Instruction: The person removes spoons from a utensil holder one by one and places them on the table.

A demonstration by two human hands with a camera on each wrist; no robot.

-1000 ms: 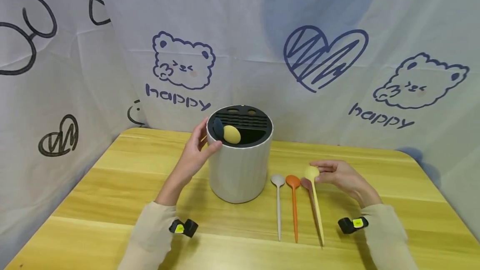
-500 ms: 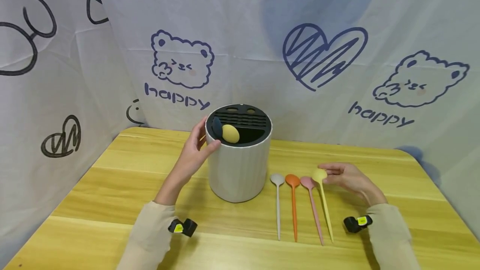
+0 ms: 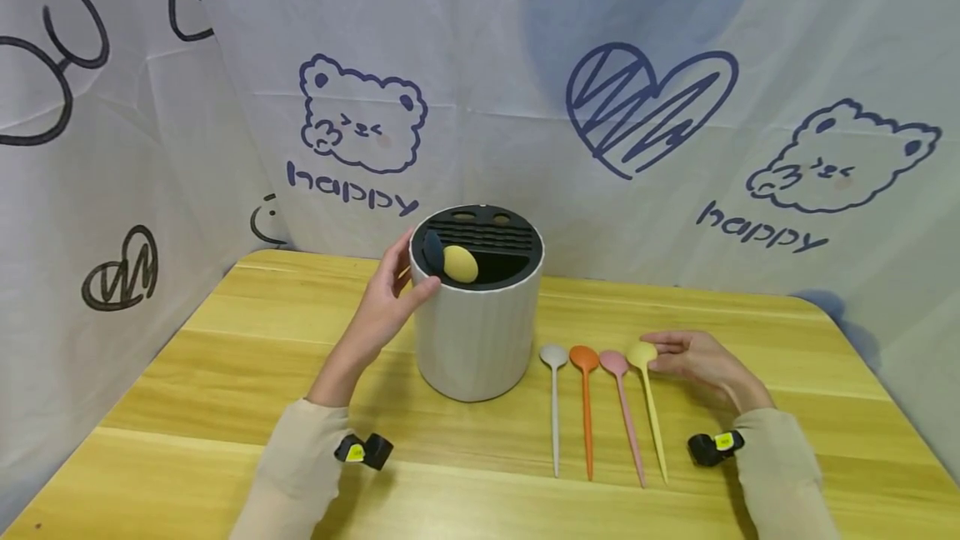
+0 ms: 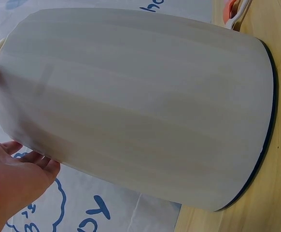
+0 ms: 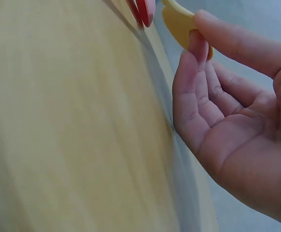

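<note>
A white ribbed utensil holder [image 3: 477,340] with a black slotted top stands upright on the table. My left hand [image 3: 382,307] grips its left side at the top, thumb at the front of the rim and fingers around the side. A dark blue utensil head [image 3: 433,252] and a yellow one [image 3: 461,264] stick out of the large opening. On the right, my right hand [image 3: 693,361] pinches the round head of a long yellow spoon [image 3: 655,415] between thumb and fingers. In the right wrist view that spoon's head [image 5: 176,24] shows at the fingertips.
Left of the yellow spoon lie a pink spoon [image 3: 628,415], an orange spoon [image 3: 587,407] and a light grey spoon [image 3: 555,407], side by side, handles toward me. The wooden table [image 3: 465,490] ends at a printed cloth backdrop [image 3: 495,148].
My right hand has moved the yellow spoon rightward, from over the pink spoon to beside it, and slightly lower over the last half second. My left hand keeps its grip on the holder.
</note>
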